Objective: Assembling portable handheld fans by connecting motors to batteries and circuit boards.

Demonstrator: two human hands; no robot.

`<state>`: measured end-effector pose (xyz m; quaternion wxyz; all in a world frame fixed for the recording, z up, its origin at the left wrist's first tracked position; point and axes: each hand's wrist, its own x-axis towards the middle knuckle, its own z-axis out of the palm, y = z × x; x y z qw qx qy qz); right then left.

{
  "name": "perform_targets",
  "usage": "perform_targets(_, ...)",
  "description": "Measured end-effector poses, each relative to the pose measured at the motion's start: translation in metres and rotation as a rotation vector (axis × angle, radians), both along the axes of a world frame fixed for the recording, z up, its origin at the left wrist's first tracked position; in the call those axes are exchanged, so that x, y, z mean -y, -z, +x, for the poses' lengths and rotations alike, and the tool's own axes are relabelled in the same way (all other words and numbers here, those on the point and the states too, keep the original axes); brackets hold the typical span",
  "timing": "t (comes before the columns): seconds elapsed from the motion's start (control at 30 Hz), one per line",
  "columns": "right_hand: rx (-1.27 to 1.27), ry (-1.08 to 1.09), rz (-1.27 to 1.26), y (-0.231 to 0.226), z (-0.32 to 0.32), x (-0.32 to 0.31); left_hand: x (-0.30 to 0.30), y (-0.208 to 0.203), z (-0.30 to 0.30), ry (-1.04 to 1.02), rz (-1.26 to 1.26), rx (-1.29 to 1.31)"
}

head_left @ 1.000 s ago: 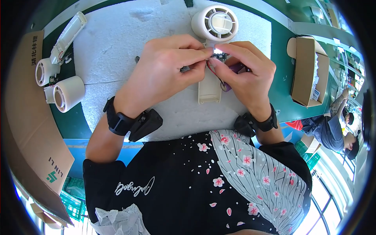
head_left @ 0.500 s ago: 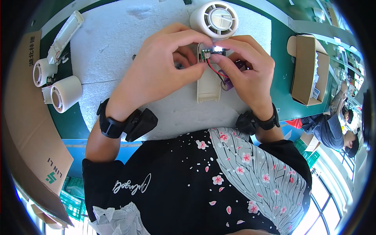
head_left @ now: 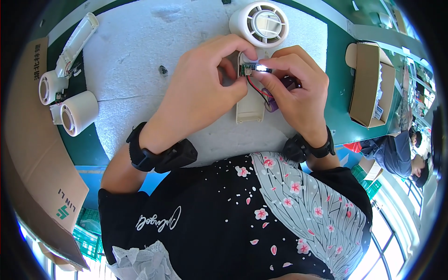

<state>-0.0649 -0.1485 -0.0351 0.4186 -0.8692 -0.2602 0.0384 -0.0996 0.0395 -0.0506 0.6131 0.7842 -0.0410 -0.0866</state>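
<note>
Matt, seemingly foam mat; smooth plastic fan housing

Both hands up together at mid-bench, fingertips pinched close.

Left hand reaches in from the lower left, back of the hand to the camera, forefinger arched over the top and thumb tucked under, tips closed in a fine pinch. Right hand comes in from the lower right, fingers curled inward, forefinger and thumb nipped tight just beside the left's tips. The two sets of fingertips nearly meet. Both wrists wear dark bands, forearms angling up from the body, elbows spread.
</note>
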Motion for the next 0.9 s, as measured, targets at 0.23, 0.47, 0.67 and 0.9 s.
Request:
perform_targets(0.23,0.02,0.013,0.01,0.002,0.001,-0.002,0.007,0.003,-0.003,-0.078,-0.027,0.004)
perform_targets(0.47,0.026,0.04,-0.013,-0.002,-0.003,-0.004,0.012,0.005,-0.004,-0.117,-0.008,0.047)
perform_targets(0.67,0.122,0.023,-0.044,0.0,-0.003,-0.005,0.01,0.007,-0.003,-0.128,0.011,0.036)
perform_targets(0.9,0.163,0.015,-0.062,-0.001,-0.003,-0.005,0.008,0.005,-0.004,-0.101,-0.015,0.003)
